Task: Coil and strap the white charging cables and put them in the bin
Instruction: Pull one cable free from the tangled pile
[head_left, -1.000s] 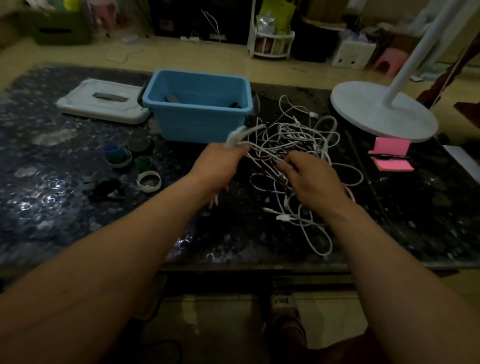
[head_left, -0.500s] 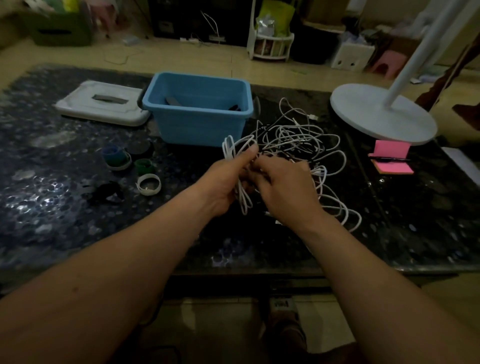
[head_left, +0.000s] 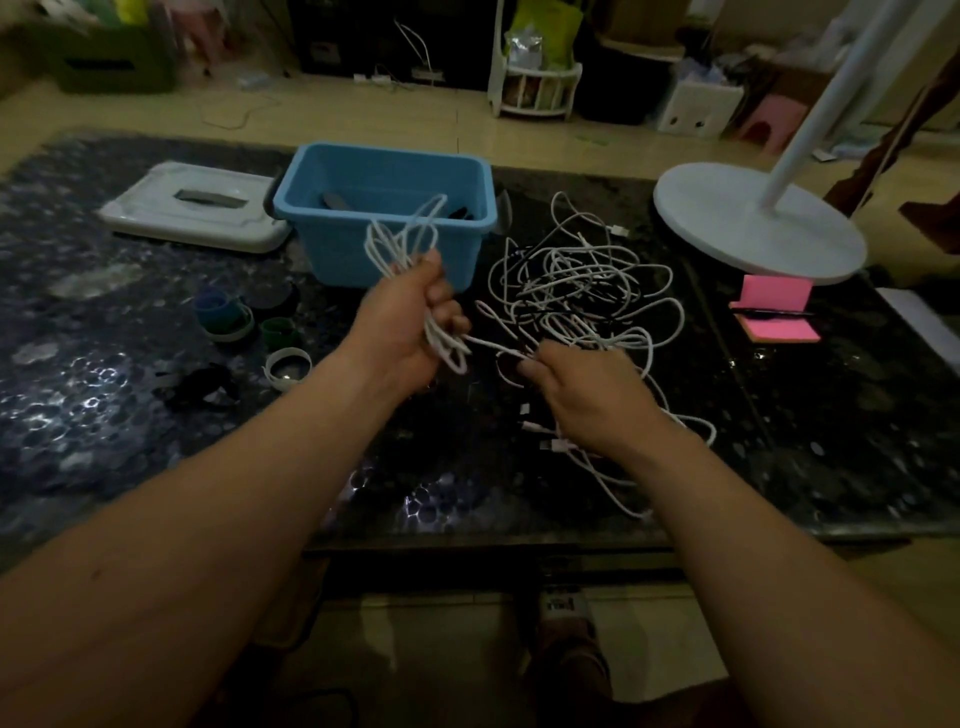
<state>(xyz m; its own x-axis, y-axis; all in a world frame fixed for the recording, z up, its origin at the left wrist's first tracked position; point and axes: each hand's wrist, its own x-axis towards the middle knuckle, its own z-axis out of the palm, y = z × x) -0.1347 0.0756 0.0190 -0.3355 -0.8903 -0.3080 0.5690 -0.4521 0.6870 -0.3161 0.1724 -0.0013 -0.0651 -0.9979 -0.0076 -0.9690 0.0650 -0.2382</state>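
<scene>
My left hand (head_left: 410, 322) grips a bunch of loops of a white charging cable (head_left: 400, 244), held up in front of the blue bin (head_left: 384, 208). From the fist a strand of the same cable runs right to my right hand (head_left: 587, 395), which pinches it near the table. Behind and under my right hand lies a tangled pile of white cables (head_left: 587, 291) on the dark table. The bin stands open at the back; dark items show inside it.
The bin's white lid (head_left: 192, 208) lies to its left. Rolls of strap tape, blue (head_left: 221, 312), green (head_left: 278, 332) and white (head_left: 288, 366), sit left of my left arm. A white lamp base (head_left: 753, 223) and pink sticky notes (head_left: 774, 312) stand at the right.
My hands have come apart: the left one has risen with the cable loops toward the bin, the right one has dropped to the right, drawing a strand out between them.
</scene>
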